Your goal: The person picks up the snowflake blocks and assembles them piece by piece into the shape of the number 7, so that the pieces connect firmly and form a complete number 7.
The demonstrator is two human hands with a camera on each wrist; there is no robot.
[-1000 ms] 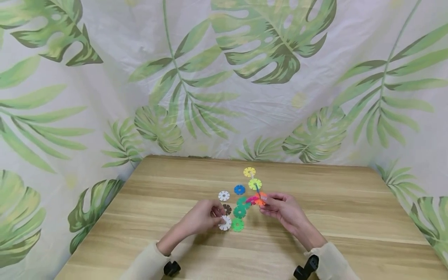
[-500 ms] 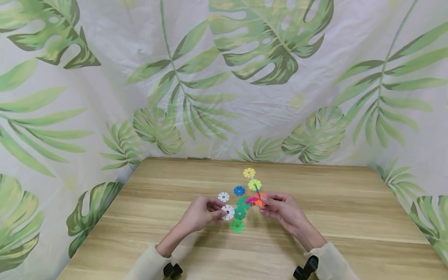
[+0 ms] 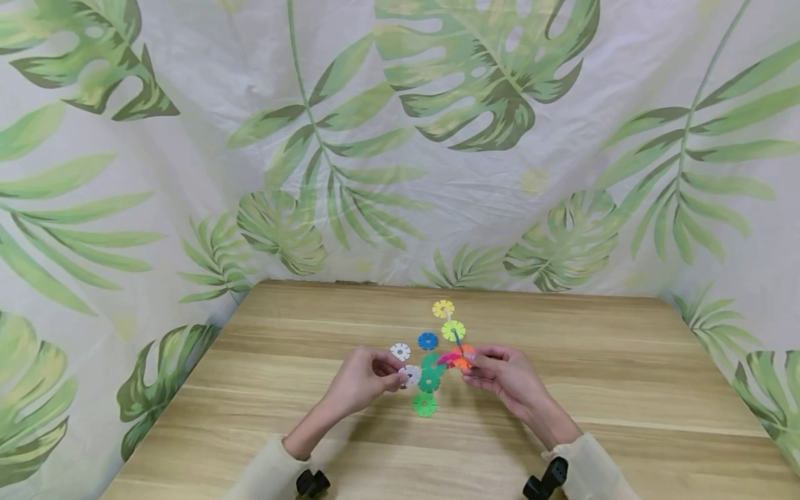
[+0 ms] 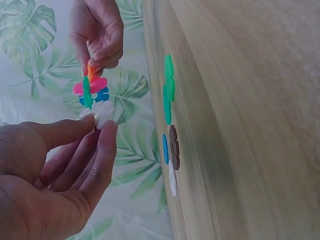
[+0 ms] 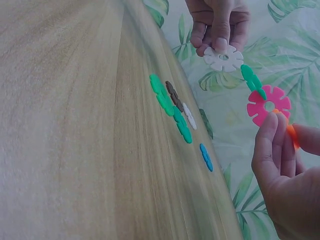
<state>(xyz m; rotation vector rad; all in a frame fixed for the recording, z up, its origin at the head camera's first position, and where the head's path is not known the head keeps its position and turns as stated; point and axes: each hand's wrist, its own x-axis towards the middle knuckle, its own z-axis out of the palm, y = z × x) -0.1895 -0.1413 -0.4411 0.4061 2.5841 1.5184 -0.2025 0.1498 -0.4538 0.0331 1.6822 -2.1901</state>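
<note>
My left hand (image 3: pixel 365 380) pinches a white notched plastic disc (image 5: pixel 234 62) between thumb and fingertips. Across from it, my right hand (image 3: pixel 509 383) grips a chain of slotted-together discs by its orange disc (image 3: pixel 464 360). A pink disc (image 5: pixel 255 107) joins that orange one, and from the pink a green disc (image 5: pixel 249 77) sticks out toward the left hand. The white disc's edge is right at the green disc's tip in the right wrist view. Farther along the chain are a blue disc (image 4: pixel 104 95), a lime disc (image 3: pixel 446 332) and a yellow disc (image 3: pixel 437 306).
Below the hands, loose discs lie on the wooden table (image 3: pixel 594 361): a green one (image 3: pixel 425 411), another green one (image 5: pixel 183 131), a brown one (image 5: pixel 174 95), a white one (image 3: pixel 395 352) and a blue one (image 3: pixel 422 342). A leaf-patterned cloth (image 3: pixel 350 208) hangs behind the table.
My left hand has carried the white disc up and rightward to the chain's green disc, and the white disc has turned. My right hand has stayed nearly still.
</note>
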